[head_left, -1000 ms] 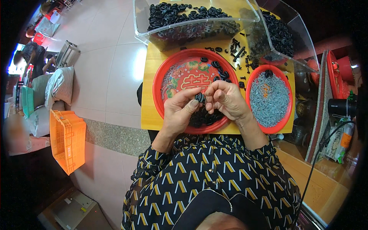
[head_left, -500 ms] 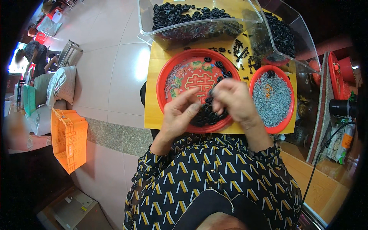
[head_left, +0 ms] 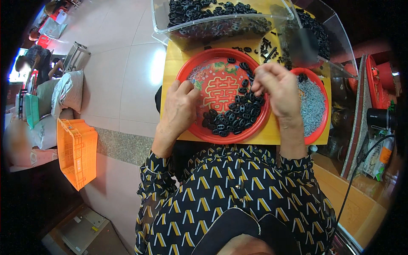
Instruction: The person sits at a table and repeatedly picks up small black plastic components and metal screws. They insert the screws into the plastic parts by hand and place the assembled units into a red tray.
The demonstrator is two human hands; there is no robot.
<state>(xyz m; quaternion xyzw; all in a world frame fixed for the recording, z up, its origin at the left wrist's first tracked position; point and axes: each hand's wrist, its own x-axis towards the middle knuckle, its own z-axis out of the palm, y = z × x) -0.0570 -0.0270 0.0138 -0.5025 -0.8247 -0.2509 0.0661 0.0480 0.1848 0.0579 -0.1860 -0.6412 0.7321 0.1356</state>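
Note:
A round red tray (head_left: 240,138) with a gold pattern sits before me, holding many small black oval pieces with two holes (head_left: 236,114) along its right and lower side. At its left side, my left hand (head_left: 178,104) reaches down with bent fingers, over the spot where small silvery screws (head_left: 196,75) lie; its fingertips are hidden. My right hand (head_left: 278,89) hovers above the tray's right rim, fingers curled together and slightly blurred. Whatever it may hold does not show. Partly behind that hand stands a smaller red tray (head_left: 326,108) full of grey screws (head_left: 312,108).
Two clear plastic bins (head_left: 221,20) of black parts stand at the table's far side. Loose black pieces (head_left: 267,47) lie on the yellow table (head_left: 170,72) between bins and trays. An orange crate (head_left: 76,153) is on the floor at left; other people are farther off.
My hands have moved apart from above the tray's middle: the left to the tray's left side, the right to its right rim. The black pieces are now less covered.

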